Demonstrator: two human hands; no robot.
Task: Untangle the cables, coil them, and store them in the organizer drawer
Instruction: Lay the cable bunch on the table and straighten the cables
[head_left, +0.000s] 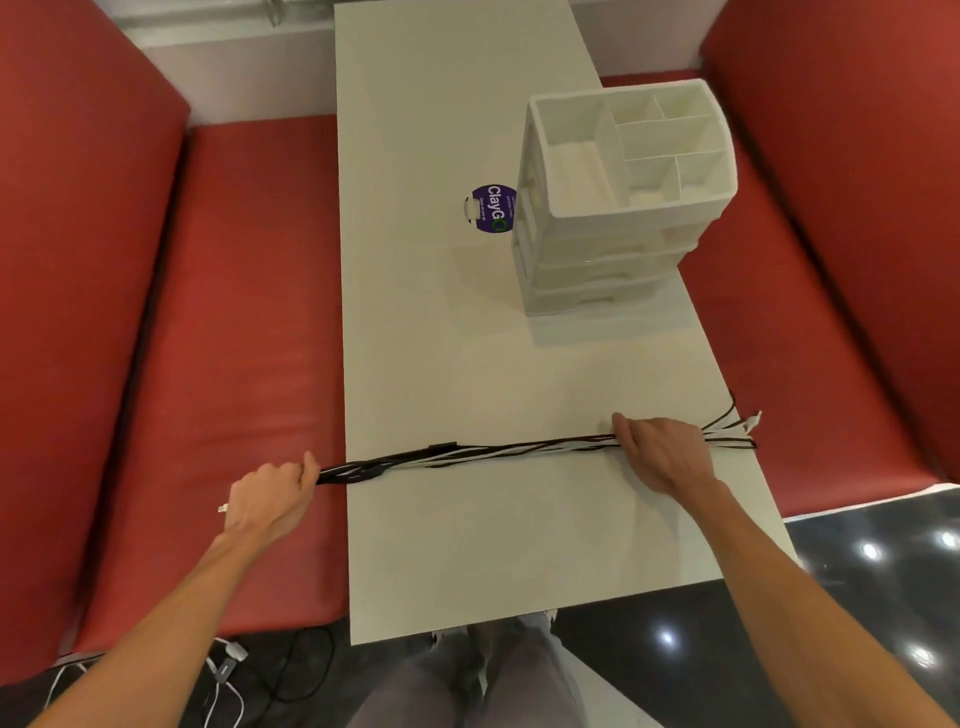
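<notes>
Seen from above, a twisted bundle of black and white cables stretches in a taut line across the lower middle of a white table, held at both ends. The left hand, at lower left just off the table's edge and over a red bench seat, has its fingers curled tightly round the bundle's end; a small white connector pokes out beside the wrist. The right hand, at right of centre near the table's far edge, is a closed fist round the cables, with its fingertips tucked under and hidden. Past it, loose cable ends fan out over the edge. A white plastic desk organizer stands at upper right, well apart from the cables, with open compartments on top and stacked drawers below, whose fronts are blurred. A round purple sticker lies beside it, partly hidden. More cables lie on the dark floor at lower left, cut off by the frame
</notes>
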